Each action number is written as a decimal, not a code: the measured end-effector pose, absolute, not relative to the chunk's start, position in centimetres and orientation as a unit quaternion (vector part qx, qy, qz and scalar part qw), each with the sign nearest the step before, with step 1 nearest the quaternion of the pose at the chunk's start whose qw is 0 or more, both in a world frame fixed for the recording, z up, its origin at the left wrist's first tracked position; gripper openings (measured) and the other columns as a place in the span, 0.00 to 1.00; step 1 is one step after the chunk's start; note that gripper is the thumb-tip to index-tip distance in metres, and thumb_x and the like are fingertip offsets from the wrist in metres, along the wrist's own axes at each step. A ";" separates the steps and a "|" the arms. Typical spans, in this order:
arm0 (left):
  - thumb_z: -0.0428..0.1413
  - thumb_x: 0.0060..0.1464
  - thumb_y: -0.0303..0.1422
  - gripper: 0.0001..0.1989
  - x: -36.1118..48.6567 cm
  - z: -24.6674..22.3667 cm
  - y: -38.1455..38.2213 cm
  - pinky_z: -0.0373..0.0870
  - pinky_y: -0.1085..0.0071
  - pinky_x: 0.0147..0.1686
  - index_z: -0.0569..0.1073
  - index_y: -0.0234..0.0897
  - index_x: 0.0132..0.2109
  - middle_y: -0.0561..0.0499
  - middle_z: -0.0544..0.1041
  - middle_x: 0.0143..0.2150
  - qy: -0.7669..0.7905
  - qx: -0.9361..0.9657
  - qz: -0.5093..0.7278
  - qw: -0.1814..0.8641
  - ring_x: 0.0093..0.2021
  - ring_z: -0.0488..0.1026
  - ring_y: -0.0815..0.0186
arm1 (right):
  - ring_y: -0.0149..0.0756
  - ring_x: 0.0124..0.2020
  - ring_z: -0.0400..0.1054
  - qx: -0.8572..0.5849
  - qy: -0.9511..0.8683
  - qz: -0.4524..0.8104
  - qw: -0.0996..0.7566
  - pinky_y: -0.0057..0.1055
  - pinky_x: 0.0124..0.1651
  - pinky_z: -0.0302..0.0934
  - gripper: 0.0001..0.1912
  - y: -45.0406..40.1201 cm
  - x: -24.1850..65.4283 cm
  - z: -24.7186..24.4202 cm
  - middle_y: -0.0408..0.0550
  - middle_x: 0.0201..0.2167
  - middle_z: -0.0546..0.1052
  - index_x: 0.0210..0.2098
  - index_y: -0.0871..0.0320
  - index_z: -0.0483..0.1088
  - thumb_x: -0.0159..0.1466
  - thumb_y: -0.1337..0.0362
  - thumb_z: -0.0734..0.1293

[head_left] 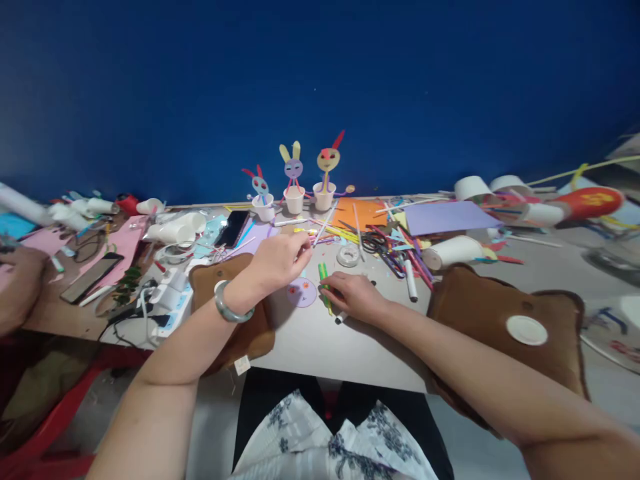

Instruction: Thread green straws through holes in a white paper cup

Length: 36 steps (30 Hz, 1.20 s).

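Blue wall (320,80) stands behind your pale, cluttered table (310,353). Your left hand (281,260) is curled just beyond the purple paper face (302,299) lying there; I cannot tell whether those fingers grip anything. Your right hand (354,295), just right of that face, has its fingers clamped on green strips (323,271).

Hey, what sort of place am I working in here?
Probably a craft workspace: three figures in white cups stand at the back, with orange paper and a round purple face nearer you.
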<state>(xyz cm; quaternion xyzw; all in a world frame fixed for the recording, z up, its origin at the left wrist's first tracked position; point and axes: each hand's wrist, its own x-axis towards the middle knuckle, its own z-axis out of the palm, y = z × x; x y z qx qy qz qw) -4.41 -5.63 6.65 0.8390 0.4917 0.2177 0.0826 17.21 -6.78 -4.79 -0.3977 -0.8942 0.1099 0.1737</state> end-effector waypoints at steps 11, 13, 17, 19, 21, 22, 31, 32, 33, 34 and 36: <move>0.52 0.62 0.32 0.08 -2.0 3.6 -5.0 0.59 0.66 0.33 0.74 0.38 0.35 0.46 0.78 0.32 0.463 0.857 0.195 0.116 0.32 0.72 0.60 | 0.45 0.38 0.73 -0.616 -0.770 -0.042 0.163 0.35 0.36 0.53 0.15 -4.1 21.6 2.9 0.59 0.42 0.81 0.47 0.57 0.77 0.70 0.58 0.61; 0.52 0.62 0.32 0.07 -1.9 2.9 -4.9 0.59 0.67 0.33 0.74 0.37 0.36 0.46 0.79 0.33 0.476 0.846 0.199 0.134 0.33 0.72 0.61 | 0.47 0.39 0.73 -0.688 -0.715 -0.041 0.121 0.36 0.37 0.54 0.14 -3.1 24.3 4.9 0.59 0.40 0.81 0.45 0.58 0.78 0.68 0.57 0.65; 0.51 0.63 0.32 0.08 -2.2 1.1 -4.6 0.60 0.68 0.34 0.74 0.37 0.38 0.48 0.78 0.34 0.487 0.822 0.241 0.173 0.32 0.71 0.64 | 0.50 0.49 0.72 -0.789 -0.609 -0.029 0.077 0.41 0.42 0.52 0.18 -1.4 30.8 7.0 0.68 0.47 0.80 0.52 0.64 0.76 0.68 0.60 0.66; 0.51 0.63 0.31 0.08 -2.5 0.1 -4.3 0.61 0.68 0.34 0.74 0.36 0.36 0.47 0.78 0.34 0.488 0.817 0.249 0.179 0.32 0.71 0.64 | 0.51 0.50 0.71 -0.806 -0.589 -0.009 0.060 0.43 0.41 0.51 0.17 -0.8 33.7 7.1 0.72 0.47 0.79 0.49 0.69 0.77 0.67 0.62 0.67; 0.52 0.62 0.32 0.09 -2.9 -0.6 -4.0 0.62 0.68 0.36 0.74 0.37 0.36 0.47 0.79 0.34 0.480 0.819 0.256 0.183 0.34 0.72 0.63 | 0.50 0.47 0.72 -0.821 -0.569 0.024 0.045 0.42 0.40 0.53 0.15 -0.5 36.2 6.6 0.72 0.46 0.79 0.42 0.69 0.79 0.65 0.62 0.69; 0.52 0.63 0.32 0.09 -3.0 -0.9 -3.9 0.62 0.68 0.36 0.74 0.37 0.36 0.47 0.79 0.35 0.475 0.820 0.261 0.184 0.35 0.73 0.63 | 0.49 0.46 0.72 -0.824 -0.563 0.037 0.041 0.41 0.40 0.54 0.15 -0.3 37.2 6.2 0.71 0.47 0.79 0.40 0.67 0.80 0.64 0.60 0.70; 0.51 0.64 0.32 0.09 -3.0 -1.9 -3.8 0.64 0.68 0.37 0.74 0.37 0.37 0.48 0.80 0.35 0.435 0.853 0.247 0.150 0.34 0.73 0.63 | 0.41 0.33 0.72 -0.813 -0.537 0.157 0.165 0.36 0.41 0.64 0.24 -0.7 41.2 2.2 0.54 0.35 0.80 0.51 0.63 0.76 0.57 0.59 0.74; 0.51 0.64 0.32 0.09 -3.0 -1.9 -3.8 0.64 0.68 0.37 0.74 0.37 0.37 0.48 0.80 0.35 0.432 0.856 0.243 0.148 0.34 0.74 0.64 | 0.39 0.32 0.71 -0.804 -0.537 0.170 0.189 0.35 0.40 0.65 0.25 -0.9 41.2 2.0 0.53 0.34 0.80 0.51 0.62 0.76 0.56 0.59 0.75; 0.51 0.64 0.32 0.09 -3.0 -1.9 -3.8 0.64 0.68 0.37 0.74 0.37 0.37 0.48 0.80 0.35 0.431 0.857 0.242 0.145 0.34 0.74 0.63 | 0.38 0.31 0.71 -0.795 -0.538 0.182 0.212 0.35 0.38 0.65 0.26 -1.1 41.2 1.7 0.51 0.32 0.80 0.51 0.62 0.76 0.55 0.59 0.75; 0.51 0.64 0.32 0.09 -3.1 -1.9 -3.8 0.64 0.68 0.38 0.74 0.37 0.37 0.48 0.80 0.36 0.431 0.858 0.240 0.143 0.34 0.74 0.63 | 0.37 0.30 0.70 -0.785 -0.541 0.191 0.235 0.34 0.36 0.65 0.26 -1.3 41.2 1.6 0.50 0.30 0.79 0.50 0.62 0.77 0.53 0.60 0.76; 0.51 0.64 0.32 0.09 -3.1 -1.9 -3.8 0.64 0.68 0.38 0.74 0.37 0.37 0.48 0.81 0.36 0.430 0.859 0.239 0.142 0.35 0.75 0.63 | 0.36 0.26 0.69 -0.760 -0.549 0.195 0.288 0.33 0.31 0.65 0.26 -1.6 41.2 1.3 0.48 0.26 0.78 0.49 0.62 0.77 0.51 0.62 0.76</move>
